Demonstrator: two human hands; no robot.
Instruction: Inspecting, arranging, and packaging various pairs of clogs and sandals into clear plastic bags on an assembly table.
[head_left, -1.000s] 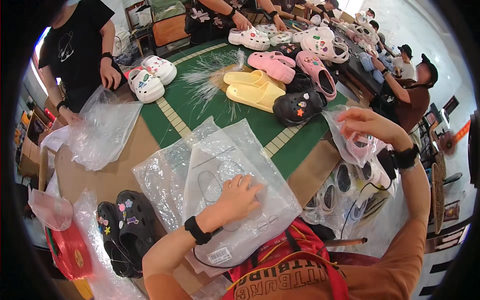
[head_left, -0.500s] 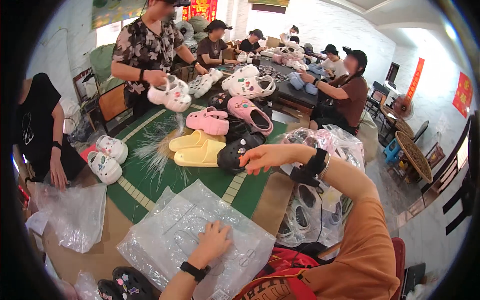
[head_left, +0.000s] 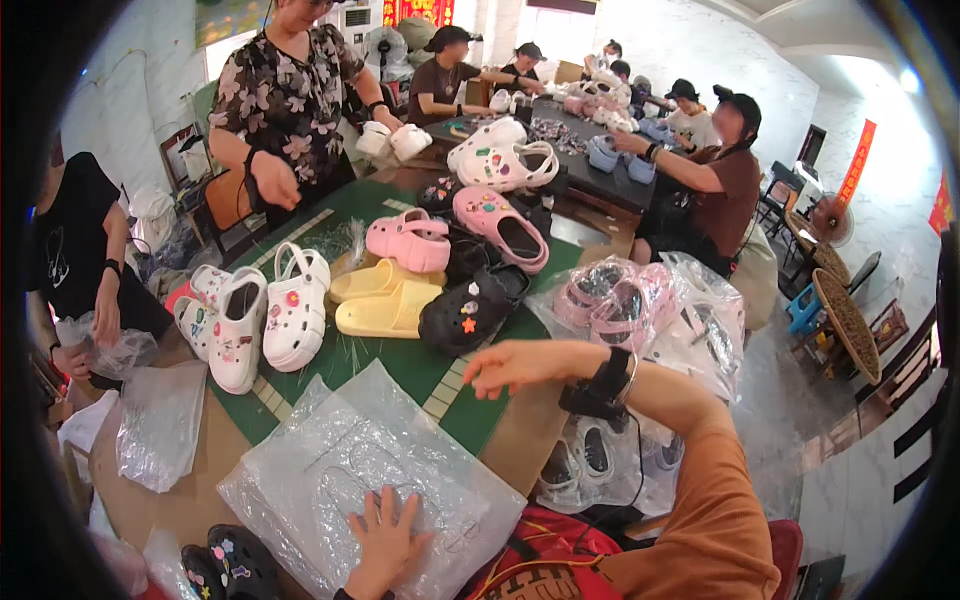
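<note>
Left hand rests on the plastic bags, fingers spread: a flat palm should steady them best! Right hand, empty, loosely bent, hovers near the black clog.

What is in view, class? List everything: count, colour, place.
Plastic bags: several, clear, table front and left
Slides: two, yellow, table middle
Front clogs: two, black, lower left
Central clog: one, black, right of slides
Pink clogs: two, pink, behind slides
White clogs: four, white, left of slides; more behind
Bagged shoes: several, pink and white, right
Near table: one, green-topped, centre
Far table: one, dark, behind
Far shoes: many, mixed colours, on far table
People: at least seven, mixed clothing, around tables
Fan: one, reddish, far right
Stool: one, blue, right
Round trays: two, brown, right
Left hand: one, bare, spread on bags
Right hand: one, bare, near central clog
</note>
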